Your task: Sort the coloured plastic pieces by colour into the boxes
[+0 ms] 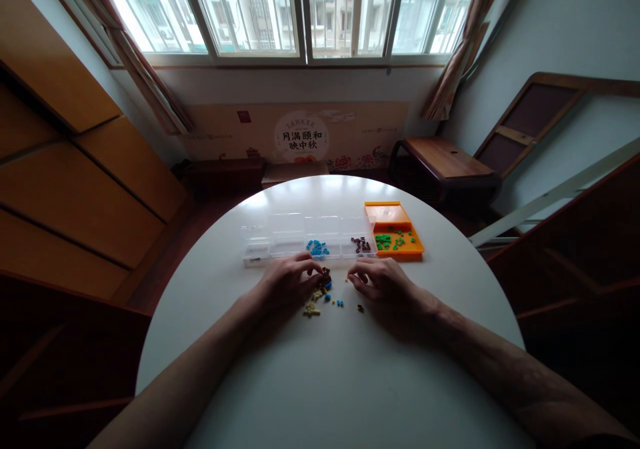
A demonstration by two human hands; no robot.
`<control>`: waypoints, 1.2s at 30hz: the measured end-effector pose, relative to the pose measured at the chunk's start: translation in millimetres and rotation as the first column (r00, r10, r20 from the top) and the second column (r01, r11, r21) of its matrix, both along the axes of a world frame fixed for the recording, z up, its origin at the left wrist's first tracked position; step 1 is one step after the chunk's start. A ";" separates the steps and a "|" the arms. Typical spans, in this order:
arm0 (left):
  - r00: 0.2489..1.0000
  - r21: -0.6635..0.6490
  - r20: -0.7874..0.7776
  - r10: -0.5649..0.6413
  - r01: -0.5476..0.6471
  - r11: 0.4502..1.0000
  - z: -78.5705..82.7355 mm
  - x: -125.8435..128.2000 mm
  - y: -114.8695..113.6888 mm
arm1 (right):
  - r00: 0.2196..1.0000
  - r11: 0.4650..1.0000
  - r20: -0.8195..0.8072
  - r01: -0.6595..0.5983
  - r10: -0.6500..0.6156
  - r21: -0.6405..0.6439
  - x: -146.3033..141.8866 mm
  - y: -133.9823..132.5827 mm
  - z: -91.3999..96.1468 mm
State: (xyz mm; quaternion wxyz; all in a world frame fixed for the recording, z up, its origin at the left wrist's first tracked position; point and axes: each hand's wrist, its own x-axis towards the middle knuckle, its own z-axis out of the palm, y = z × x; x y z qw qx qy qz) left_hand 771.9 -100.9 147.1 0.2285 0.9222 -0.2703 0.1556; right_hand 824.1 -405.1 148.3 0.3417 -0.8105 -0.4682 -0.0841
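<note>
In the head view, a clear compartment box [287, 246] is lying near the centre of the frame, holding blue bricks [318, 248] in its third compartment from the left and dark brown bricks [362, 244] in the rightmost. Just right of it, an orange tray [419, 244] is holding green bricks [383, 241]. Below the box, loose brown pieces [326, 277] and pale yellow pieces [312, 310] are lying mid-frame. The left hand [291, 279] is curling its fingers at the brown pieces; the right hand [383, 281] is bending its fingers beside a tiny yellow piece [347, 280]. Whether either is pinching anything, I cannot tell. The round white surface [350, 389] is filling the lower centre; barred windows [250, 12] are spanning the top, wooden cabinets [75, 182] are standing at left, and a wooden stool [447, 156] is standing at right.
</note>
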 end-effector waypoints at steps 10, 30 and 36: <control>0.977 -0.042 0.182 0.109 -0.103 0.994 8.4 3.4 -1.3 | 0.982 0.990 0.128 -0.144 0.142 0.004 -4.4 11.7 2.7; 0.952 -0.066 0.224 0.211 -0.201 0.977 10.1 5.2 -9.1 | 0.980 0.986 0.123 -0.147 0.155 -0.074 0.7 24.8 -8.6; 0.967 -0.054 0.227 0.119 -0.109 0.993 11.3 2.5 -10.7 | 0.982 0.990 0.138 -0.123 0.132 -0.074 -0.4 23.5 -9.7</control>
